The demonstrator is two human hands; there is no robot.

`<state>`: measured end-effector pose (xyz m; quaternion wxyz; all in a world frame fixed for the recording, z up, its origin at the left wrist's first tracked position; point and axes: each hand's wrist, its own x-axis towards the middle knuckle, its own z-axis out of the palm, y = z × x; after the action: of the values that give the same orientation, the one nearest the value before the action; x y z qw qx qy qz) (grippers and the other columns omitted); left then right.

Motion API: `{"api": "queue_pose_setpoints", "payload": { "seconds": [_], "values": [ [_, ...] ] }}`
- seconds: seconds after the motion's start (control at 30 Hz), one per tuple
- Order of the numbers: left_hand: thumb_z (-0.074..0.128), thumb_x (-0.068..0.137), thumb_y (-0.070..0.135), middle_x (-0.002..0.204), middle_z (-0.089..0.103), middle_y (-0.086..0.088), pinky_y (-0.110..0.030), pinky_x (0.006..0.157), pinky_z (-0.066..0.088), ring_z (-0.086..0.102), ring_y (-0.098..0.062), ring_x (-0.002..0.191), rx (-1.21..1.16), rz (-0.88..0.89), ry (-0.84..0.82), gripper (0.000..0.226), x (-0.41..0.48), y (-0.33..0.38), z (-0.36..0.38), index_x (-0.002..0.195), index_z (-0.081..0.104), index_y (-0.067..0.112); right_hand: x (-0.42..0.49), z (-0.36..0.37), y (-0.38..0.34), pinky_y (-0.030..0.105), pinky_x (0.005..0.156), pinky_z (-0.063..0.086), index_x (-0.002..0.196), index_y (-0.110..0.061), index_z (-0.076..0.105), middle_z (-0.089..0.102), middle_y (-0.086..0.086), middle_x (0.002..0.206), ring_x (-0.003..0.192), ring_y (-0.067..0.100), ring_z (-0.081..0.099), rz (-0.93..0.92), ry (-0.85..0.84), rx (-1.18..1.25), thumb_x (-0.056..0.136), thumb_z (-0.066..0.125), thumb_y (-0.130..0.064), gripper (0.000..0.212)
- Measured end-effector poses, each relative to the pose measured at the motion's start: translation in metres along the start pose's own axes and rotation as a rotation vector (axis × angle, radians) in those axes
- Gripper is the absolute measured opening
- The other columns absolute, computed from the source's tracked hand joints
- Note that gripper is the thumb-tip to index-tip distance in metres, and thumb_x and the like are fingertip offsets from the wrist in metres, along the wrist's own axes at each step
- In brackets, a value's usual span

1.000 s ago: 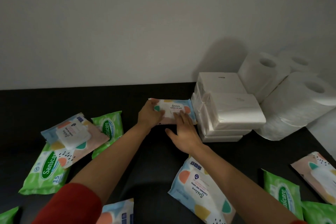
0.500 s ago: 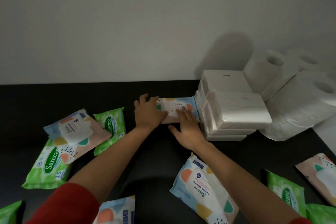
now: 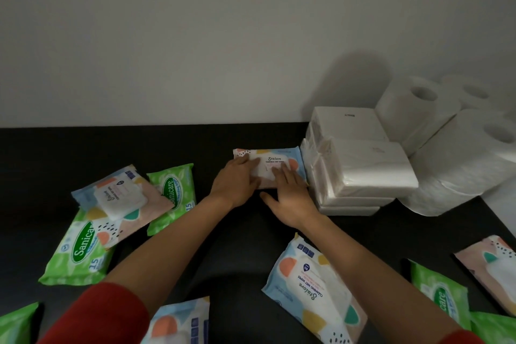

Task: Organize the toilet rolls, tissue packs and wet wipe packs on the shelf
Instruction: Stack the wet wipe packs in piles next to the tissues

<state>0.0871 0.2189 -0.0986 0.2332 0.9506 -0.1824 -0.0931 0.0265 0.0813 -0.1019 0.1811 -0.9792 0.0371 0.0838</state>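
A pastel wet wipe pack (image 3: pixel 279 160) lies flat on the black shelf (image 3: pixel 83 148), its right end against a stack of white tissue packs (image 3: pixel 368 173). My left hand (image 3: pixel 237 181) rests on the pack's left part with its fingers laid flat. My right hand (image 3: pixel 290 198) presses the pack's front right part with straight fingers. White toilet rolls (image 3: pixel 463 165) stand stacked to the right of the tissue packs, near the wall.
Loose packs lie around: a pastel pack (image 3: pixel 122 201) over two green packs (image 3: pixel 81 251) at left, a pastel pack (image 3: pixel 315 288) in front, green (image 3: pixel 441 296) and pastel (image 3: pixel 491 268) packs at right. A white wall (image 3: pixel 195 50) backs the shelf.
My left hand slid from the pack's left end onto its top. The pack stays against the tissue stack, and my right hand stays on it.
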Motion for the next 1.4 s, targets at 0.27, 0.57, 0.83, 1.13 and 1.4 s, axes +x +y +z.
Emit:
{"api": "queue_pose_setpoints", "payload": {
  "seconds": [0.27,0.57,0.83,1.13,1.4],
  "values": [
    [0.061,0.089,0.037,0.146,0.041,-0.003,-0.036,0.104,0.037,0.040,-0.022,0.132,-0.120,-0.124,0.104,0.062,-0.023,0.007,-0.009,0.144,0.037,0.025,-0.023,-0.007,-0.004,0.033,0.116,0.018,0.145,-0.017,0.031,0.029,0.006,0.152,0.143,0.021,0.021,-0.045,0.146,0.105,0.092,0.053,-0.039,0.062],
    [0.070,0.083,0.029,0.134,0.050,-0.006,-0.029,0.092,0.049,0.056,-0.019,0.115,-0.191,-0.025,0.168,0.059,-0.083,0.019,-0.003,0.136,0.046,0.020,-0.076,-0.020,0.000,0.032,0.110,0.032,0.139,-0.020,0.039,0.038,0.002,0.144,0.135,0.015,0.033,-0.037,0.128,0.146,0.090,0.060,-0.032,0.054],
    [0.072,0.083,0.029,0.121,0.059,-0.002,-0.029,0.091,0.050,0.058,-0.013,0.108,-0.312,-0.085,-0.025,0.056,-0.125,0.037,0.006,0.133,0.048,0.021,-0.125,-0.024,0.015,0.032,0.106,0.037,0.139,-0.021,0.039,0.041,0.001,0.142,0.132,0.015,0.037,0.077,-0.004,0.142,0.080,0.070,-0.042,0.070],
    [0.073,0.082,0.029,0.112,0.062,0.000,-0.026,0.082,0.052,0.060,-0.009,0.097,-0.343,-0.133,-0.183,0.052,-0.152,0.050,0.022,0.129,0.051,0.021,-0.146,-0.018,0.024,0.040,0.104,0.039,0.144,-0.018,0.032,0.038,0.008,0.138,0.127,0.025,0.038,0.263,-0.188,0.012,0.070,0.075,-0.053,0.093],
    [0.067,0.087,0.018,0.115,0.064,-0.002,-0.024,0.083,0.050,0.059,-0.009,0.095,-0.384,-0.183,-0.191,0.042,-0.158,0.051,0.031,0.127,0.055,0.017,-0.142,-0.010,0.027,0.039,0.104,0.039,0.142,-0.017,0.034,0.038,0.008,0.138,0.128,0.025,0.037,0.355,-0.160,0.085,0.066,0.080,-0.050,0.095]
  ]
}}
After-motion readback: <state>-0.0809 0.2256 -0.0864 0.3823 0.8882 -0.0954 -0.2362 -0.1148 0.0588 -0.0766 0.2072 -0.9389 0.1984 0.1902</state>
